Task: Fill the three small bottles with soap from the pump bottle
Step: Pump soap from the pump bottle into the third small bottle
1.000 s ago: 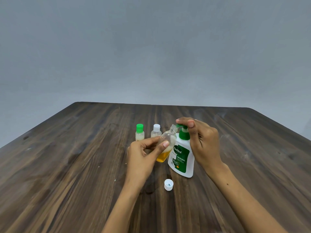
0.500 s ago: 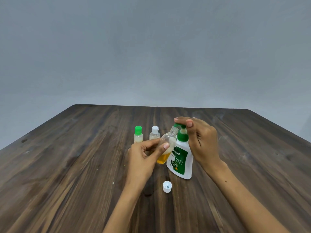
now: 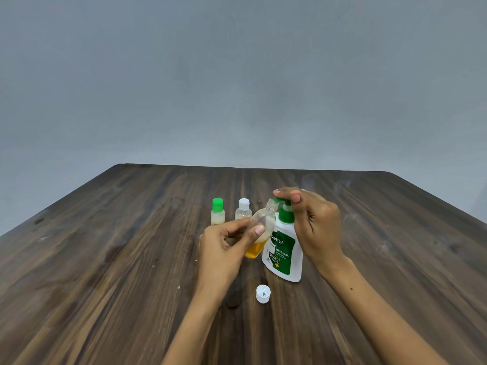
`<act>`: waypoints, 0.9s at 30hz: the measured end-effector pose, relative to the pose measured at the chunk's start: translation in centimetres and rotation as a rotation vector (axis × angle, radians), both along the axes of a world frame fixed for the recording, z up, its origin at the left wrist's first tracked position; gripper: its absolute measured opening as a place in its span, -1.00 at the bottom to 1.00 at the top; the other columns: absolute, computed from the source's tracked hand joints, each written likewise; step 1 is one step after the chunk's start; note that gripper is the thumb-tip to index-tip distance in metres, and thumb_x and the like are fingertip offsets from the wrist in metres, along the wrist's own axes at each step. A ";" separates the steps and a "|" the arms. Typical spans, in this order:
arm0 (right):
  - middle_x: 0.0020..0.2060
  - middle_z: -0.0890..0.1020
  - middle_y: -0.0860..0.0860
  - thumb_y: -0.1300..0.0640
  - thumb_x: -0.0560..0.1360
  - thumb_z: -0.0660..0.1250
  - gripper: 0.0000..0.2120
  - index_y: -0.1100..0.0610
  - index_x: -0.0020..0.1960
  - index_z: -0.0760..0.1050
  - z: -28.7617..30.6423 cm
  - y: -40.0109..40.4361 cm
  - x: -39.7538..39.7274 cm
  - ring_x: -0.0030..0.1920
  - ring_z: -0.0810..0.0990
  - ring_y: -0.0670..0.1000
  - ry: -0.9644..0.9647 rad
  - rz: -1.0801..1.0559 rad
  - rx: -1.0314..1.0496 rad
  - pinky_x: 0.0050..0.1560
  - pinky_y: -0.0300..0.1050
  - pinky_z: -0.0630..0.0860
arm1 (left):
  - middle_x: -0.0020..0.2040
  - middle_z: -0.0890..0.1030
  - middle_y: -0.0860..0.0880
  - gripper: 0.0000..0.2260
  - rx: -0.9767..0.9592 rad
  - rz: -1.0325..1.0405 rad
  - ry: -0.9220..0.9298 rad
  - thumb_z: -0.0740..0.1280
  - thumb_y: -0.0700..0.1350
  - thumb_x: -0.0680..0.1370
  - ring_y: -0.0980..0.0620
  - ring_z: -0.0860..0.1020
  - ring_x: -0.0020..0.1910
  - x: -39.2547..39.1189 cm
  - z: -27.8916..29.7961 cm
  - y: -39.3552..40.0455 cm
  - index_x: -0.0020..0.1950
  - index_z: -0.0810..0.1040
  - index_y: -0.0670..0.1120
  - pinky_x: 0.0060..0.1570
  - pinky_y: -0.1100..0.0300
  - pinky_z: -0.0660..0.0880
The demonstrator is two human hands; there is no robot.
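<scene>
table: dark wood grain; fills lower half of frame; grey wall behind
green-cap bottle: centre-left of frame; upright on table; capped; pale contents in lower part
white-cap bottle: just right of green-cap bottle; upright; capped; clear body, fill level hard to read
left hand: centre of frame, forearm coming in from bottom edge; thumb and fingers pinch the open bottle by its body; grasping it, held off the table
open bottle: clear, uncapped; tilted with neck up and to the right; neck sits right at the pump spout; amber soap pooled at its lower end, pale foam above
loose cap: white; on table below the open bottle, nearer the bottom of frame; open side up; apart from both hands
pump bottle: white body, green label and pump; just right of centre; leaning slightly, base on table; touching the open bottle's side
right hand: right of centre; fingers curled over the pump head from above, thumb alongside the neck; clasping the pump; whether soap is flowing, cannot tell
</scene>
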State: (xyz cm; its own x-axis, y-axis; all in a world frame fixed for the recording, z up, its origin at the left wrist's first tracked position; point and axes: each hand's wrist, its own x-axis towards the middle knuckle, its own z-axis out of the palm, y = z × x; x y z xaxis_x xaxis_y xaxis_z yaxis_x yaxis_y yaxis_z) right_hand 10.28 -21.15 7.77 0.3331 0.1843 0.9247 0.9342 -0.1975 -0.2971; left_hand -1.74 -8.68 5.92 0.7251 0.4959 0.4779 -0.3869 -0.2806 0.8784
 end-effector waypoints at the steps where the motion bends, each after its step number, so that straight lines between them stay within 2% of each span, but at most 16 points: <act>1: -0.07 0.71 0.00 -0.18 0.65 -0.01 -0.40 0.18 -0.02 0.67 -0.4 -0.1 -0.1 -0.03 0.68 -0.01 0.007 0.005 0.008 -0.12 0.09 0.61 | -0.18 0.68 0.30 -0.84 -0.002 0.008 0.005 0.48 -0.12 0.44 0.31 0.64 -0.07 0.1 -0.1 0.0 -0.06 0.66 0.12 -0.12 0.44 0.51; 3: -0.06 0.71 -0.02 -0.16 0.66 -0.01 -0.43 0.17 -0.02 0.67 -0.5 -0.2 -0.1 -0.01 0.67 -0.03 0.000 0.011 0.012 -0.11 0.10 0.60 | -0.15 0.70 0.26 -0.85 0.002 0.022 0.017 0.49 -0.06 0.41 0.28 0.65 -0.06 0.2 -0.2 0.1 -0.04 0.67 0.12 -0.09 0.40 0.53; 8: -0.04 0.71 0.01 -0.16 0.66 -0.06 -0.39 0.18 0.00 0.67 0.5 -0.4 0.0 0.01 0.67 -0.03 -0.090 -0.028 -0.033 0.12 0.01 0.54 | -0.15 0.70 0.25 -0.77 -0.007 0.008 0.027 0.45 0.06 0.35 0.28 0.65 -0.05 0.0 -0.1 -0.2 -0.02 0.69 0.09 -0.05 0.39 0.53; 11: -0.02 0.71 0.03 -0.12 0.67 -0.03 -0.42 0.21 0.01 0.67 -0.3 -0.3 -0.1 0.04 0.67 -0.01 -0.082 0.001 -0.010 0.08 0.06 0.57 | -0.10 0.72 0.18 -0.74 -0.006 0.009 0.023 0.46 0.05 0.37 0.23 0.66 -0.02 0.1 -0.2 0.0 0.02 0.71 0.02 0.02 0.29 0.56; 13: -0.01 0.70 0.03 -0.10 0.67 -0.01 -0.44 0.22 0.02 0.67 -0.8 -0.4 0.0 0.06 0.66 0.00 -0.065 0.012 -0.005 0.06 0.09 0.57 | -0.10 0.72 0.18 -0.76 -0.008 0.009 0.025 0.46 0.04 0.37 0.23 0.66 -0.02 0.1 -0.2 0.1 0.01 0.70 0.04 0.00 0.30 0.56; 19: -0.04 0.71 0.03 -0.11 0.68 -0.05 -0.40 0.22 -0.01 0.67 0.4 -0.5 0.2 0.04 0.67 -0.03 -0.150 -0.053 -0.059 0.20 -0.01 0.50 | -0.07 0.72 0.14 -0.69 -0.004 0.010 0.028 0.46 0.07 0.36 0.21 0.66 0.00 0.1 -0.2 0.1 0.06 0.71 -0.02 0.04 0.23 0.56; 27: -0.02 0.70 0.01 -0.11 0.67 -0.04 -0.42 0.20 0.02 0.66 -0.1 -0.5 0.1 0.02 0.66 -0.05 -0.095 -0.030 -0.038 0.22 -0.05 0.47 | -0.13 0.70 0.24 -0.84 -0.007 0.008 0.030 0.48 -0.05 0.42 0.29 0.64 -0.04 0.0 0.0 0.2 0.00 0.68 0.08 -0.07 0.41 0.52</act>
State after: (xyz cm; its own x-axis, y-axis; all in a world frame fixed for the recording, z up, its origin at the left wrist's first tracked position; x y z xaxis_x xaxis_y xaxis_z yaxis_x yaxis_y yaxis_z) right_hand 10.42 -21.68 7.71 0.2499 0.2111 0.9450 0.9514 -0.2348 -0.1992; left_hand -1.74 -8.50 5.88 0.7354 0.5047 0.4522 -0.3580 -0.2771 0.8916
